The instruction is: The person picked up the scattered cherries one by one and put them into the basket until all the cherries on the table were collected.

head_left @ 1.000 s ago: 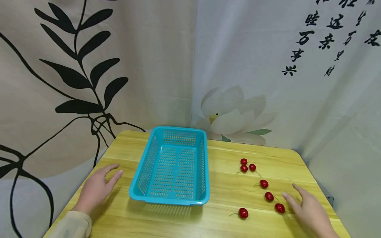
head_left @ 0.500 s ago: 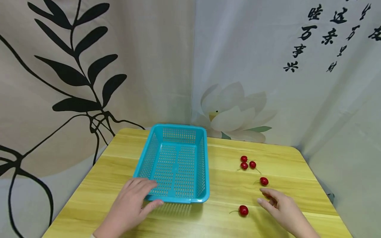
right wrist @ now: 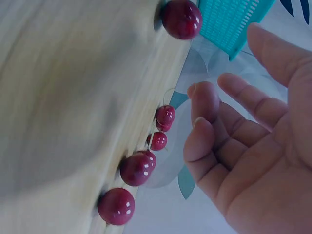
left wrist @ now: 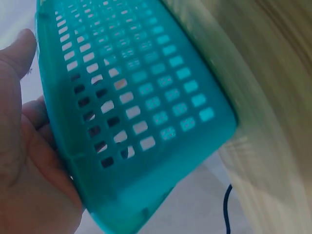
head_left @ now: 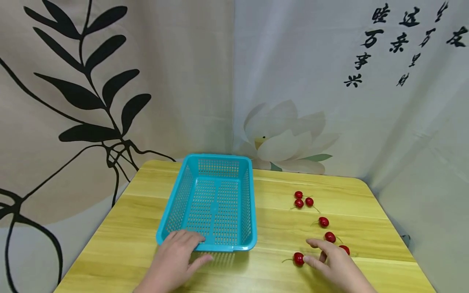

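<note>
A blue perforated plastic basket (head_left: 253,207) stands on the wooden table. My left hand (head_left: 172,260) holds its near rim at the left corner, fingers hooked over into the basket and thumb outside; through the holes in the left wrist view (left wrist: 161,161) the fingers show only partly. My right hand (head_left: 335,266) reaches over the table with thumb and index finger apart, nothing between them. Just left of the thumb tip lies the nearest red cherry (head_left: 298,259), its stem pointing left. Behind that hand are two cherries, one (head_left: 330,237) in full sight and another (head_left: 344,249) partly covered.
Farther back on the right lie a single cherry (head_left: 323,222) and a cluster of three cherries (head_left: 299,203). The yellow wooden table (head_left: 278,228) ends at a printed curtain (head_left: 190,81) behind and at the sides.
My left hand has come from the table's left side to the basket's near rim. The right hand has moved left, over toward the nearest cherry. The cherries have stayed in place.
</note>
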{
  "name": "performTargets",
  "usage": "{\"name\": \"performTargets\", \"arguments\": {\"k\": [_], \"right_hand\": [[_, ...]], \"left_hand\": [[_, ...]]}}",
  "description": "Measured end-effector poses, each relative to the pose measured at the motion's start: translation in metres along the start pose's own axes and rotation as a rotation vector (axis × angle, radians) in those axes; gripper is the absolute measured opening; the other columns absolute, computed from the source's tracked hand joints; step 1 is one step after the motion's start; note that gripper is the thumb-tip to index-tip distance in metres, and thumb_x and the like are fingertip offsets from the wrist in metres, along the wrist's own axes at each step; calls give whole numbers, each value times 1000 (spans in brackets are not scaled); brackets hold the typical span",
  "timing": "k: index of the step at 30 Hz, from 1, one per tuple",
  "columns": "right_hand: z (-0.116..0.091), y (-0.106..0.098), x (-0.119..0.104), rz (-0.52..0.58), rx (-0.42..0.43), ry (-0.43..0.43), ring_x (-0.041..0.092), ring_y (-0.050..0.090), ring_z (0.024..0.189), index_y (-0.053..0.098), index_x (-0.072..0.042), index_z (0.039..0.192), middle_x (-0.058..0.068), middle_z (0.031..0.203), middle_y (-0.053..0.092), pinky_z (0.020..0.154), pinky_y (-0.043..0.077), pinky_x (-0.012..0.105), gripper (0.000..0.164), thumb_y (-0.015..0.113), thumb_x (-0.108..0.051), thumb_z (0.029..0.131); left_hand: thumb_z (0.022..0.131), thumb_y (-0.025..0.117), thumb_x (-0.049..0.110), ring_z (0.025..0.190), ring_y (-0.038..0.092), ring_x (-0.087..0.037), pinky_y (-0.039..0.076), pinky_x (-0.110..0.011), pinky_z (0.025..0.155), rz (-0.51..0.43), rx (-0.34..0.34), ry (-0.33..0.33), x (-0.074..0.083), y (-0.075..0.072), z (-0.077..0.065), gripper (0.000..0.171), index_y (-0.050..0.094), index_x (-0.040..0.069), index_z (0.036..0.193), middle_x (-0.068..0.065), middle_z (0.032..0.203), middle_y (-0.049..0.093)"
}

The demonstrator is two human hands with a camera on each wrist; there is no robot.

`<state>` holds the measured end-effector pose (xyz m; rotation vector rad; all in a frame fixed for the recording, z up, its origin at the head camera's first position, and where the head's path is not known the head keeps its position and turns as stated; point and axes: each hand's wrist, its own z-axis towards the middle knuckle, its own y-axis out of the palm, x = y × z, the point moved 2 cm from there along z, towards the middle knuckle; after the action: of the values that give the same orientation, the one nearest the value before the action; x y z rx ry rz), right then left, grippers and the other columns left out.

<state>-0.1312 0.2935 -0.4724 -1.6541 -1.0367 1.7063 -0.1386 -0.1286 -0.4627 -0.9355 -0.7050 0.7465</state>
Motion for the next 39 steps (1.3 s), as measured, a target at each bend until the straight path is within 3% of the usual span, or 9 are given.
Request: {"name": "performTargets", "arguments": {"k": [4, 13, 19, 25, 32, 39], "right_hand": [[3, 8, -1, -9, -23, 2, 7, 46, 58, 63, -10, 127, -6, 68, 52, 49, 41, 22, 54, 73, -45, 86], [7, 16, 0, -41, -50, 5, 7, 46, 58, 65, -13, 125, -9, 73, 54, 48, 41, 22, 50, 74, -43, 87], [6, 20, 2, -56, -49, -80, 5, 45, 60, 65, -10, 124, -9, 77, 54, 49, 41, 23, 53, 75, -44, 85], [6, 25, 5, -87, -40, -148, 6, 48, 65, 66, -10, 124, -9, 94, 60, 54, 43, 23, 51, 77, -40, 84], [7, 30, 9, -129, -17, -203, 5, 47, 67, 67, -10, 123, -10, 88, 56, 58, 42, 26, 51, 80, -36, 82], [8, 33, 9, -163, -11, -211, 5, 49, 74, 68, -12, 121, -10, 98, 61, 65, 46, 31, 48, 81, -34, 81]], "left_hand": [[88, 56, 68, 101, 56, -14, 45, -49, 91, -3, 24, 3, 2, 6, 0, 54, 71, 18, 103, 6, 104, 69], [79, 74, 57, 90, 59, -13, 47, -48, 83, 4, 136, 32, 2, 13, 0, 39, 71, 20, 91, 9, 92, 69], [74, 79, 56, 80, 61, -11, 51, -41, 72, 2, 221, 57, 3, 17, 1, 37, 70, 22, 85, 10, 86, 70], [67, 84, 51, 71, 61, -10, 50, -36, 61, 10, 311, 78, 2, 21, 3, 34, 67, 23, 78, 11, 79, 70], [65, 84, 44, 68, 62, -12, 50, -36, 59, 28, 329, 66, 1, 24, 4, 29, 70, 22, 79, 10, 80, 72], [68, 81, 38, 66, 61, -12, 48, -35, 56, 31, 345, 57, 2, 23, 4, 21, 69, 23, 76, 11, 78, 71]]}}
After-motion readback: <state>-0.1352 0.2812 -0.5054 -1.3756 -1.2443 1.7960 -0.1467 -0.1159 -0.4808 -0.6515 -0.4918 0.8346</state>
